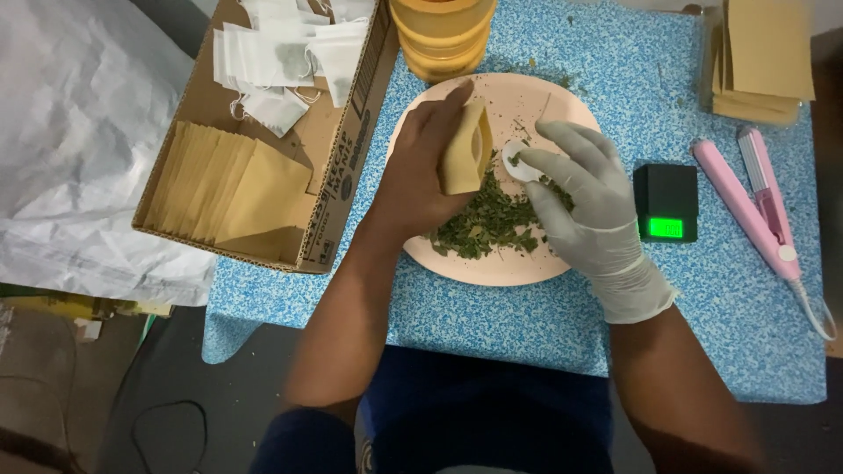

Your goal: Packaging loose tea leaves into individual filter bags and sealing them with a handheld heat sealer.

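My bare left hand holds a small tan paper pouch with its mouth open, over a pale pink plate. My right hand, in a grey-white glove, holds a small white scoop with a few green flakes right beside the pouch's mouth. A heap of dried green leaves lies on the plate under both hands.
A cardboard box at the left holds tan pouches and white filter bags. Yellow tubs stand stacked behind the plate. At the right sit a small black scale, a pink heat sealer and a stack of tan pouches.
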